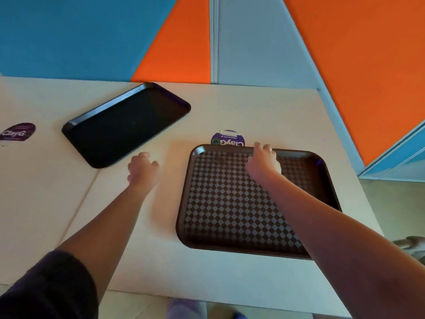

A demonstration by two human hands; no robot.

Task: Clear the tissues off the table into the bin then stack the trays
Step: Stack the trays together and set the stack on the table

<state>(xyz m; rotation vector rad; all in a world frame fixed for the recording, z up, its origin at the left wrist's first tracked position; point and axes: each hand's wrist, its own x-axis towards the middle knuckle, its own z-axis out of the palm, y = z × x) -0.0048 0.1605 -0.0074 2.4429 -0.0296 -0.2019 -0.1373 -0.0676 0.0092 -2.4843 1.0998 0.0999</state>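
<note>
Beyond both hands rose a wall [92,35] of blue, orange and grey panels; a cream table [138,261] lay beneath them; pale floor [395,203] showed rightward

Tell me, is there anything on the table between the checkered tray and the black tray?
Nothing visible does. The left hand hovers over the bare table between the checkered tray and the black tray.

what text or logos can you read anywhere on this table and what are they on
"ClayGO", upside down from this view: on the round purple sticker on the table, partly hidden behind the far rim of the checkered tray.
Small white line above it on that sticker: too blurred to read.
"ClayG...": on the purple sticker at the left edge, blurred; its smaller print is unreadable.
Black tray: no text visible.
</note>
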